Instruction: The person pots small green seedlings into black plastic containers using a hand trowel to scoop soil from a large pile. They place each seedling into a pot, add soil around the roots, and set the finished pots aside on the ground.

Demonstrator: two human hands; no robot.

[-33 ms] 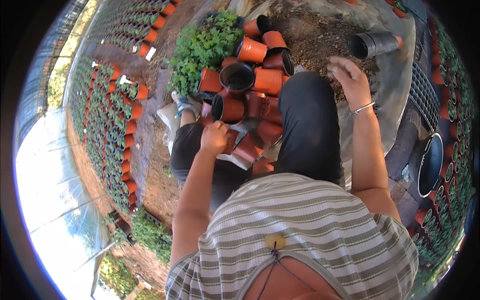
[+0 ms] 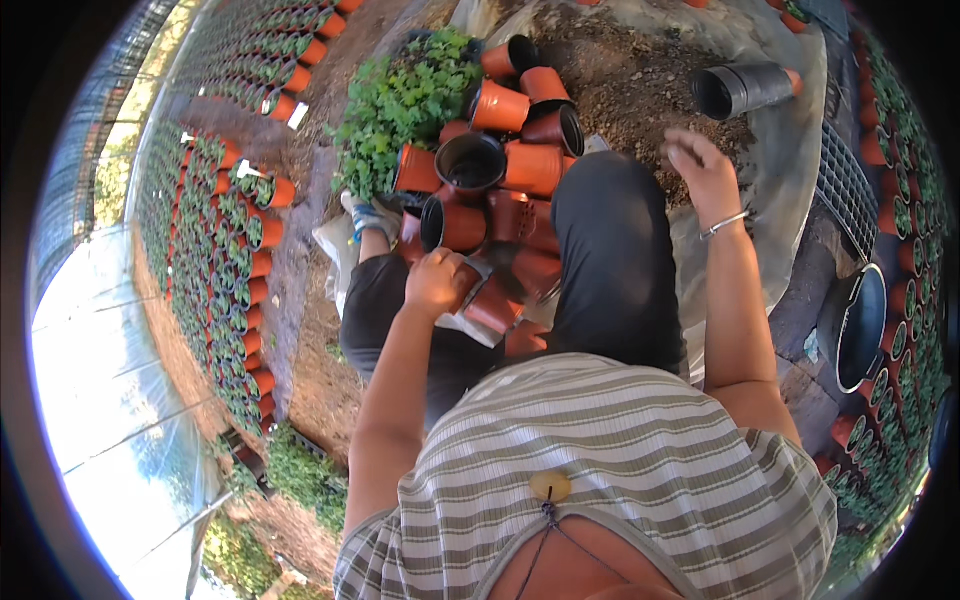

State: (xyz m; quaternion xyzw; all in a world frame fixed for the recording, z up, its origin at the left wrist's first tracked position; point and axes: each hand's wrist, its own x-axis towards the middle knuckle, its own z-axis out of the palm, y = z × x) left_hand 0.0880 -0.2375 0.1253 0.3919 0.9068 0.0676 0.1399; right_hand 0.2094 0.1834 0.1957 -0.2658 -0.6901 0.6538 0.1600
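Laid out: crumpled translucent plastic sheet [image 2: 778, 225]. Heaped on it: loose brown soil [image 2: 625, 75]. Toward sheet's left edge: tumbled pile of round reddish-orange plastic pots [image 2: 530, 168]. Near right edge: nested black plastic pots [image 2: 755, 90], lying sideways. For right hand [image 2: 705, 167]: loosely open over soil. For left hand [image 2: 437, 283]: curled at a reddish-brown pot [image 2: 468, 284]; cannot tell whether gripping.
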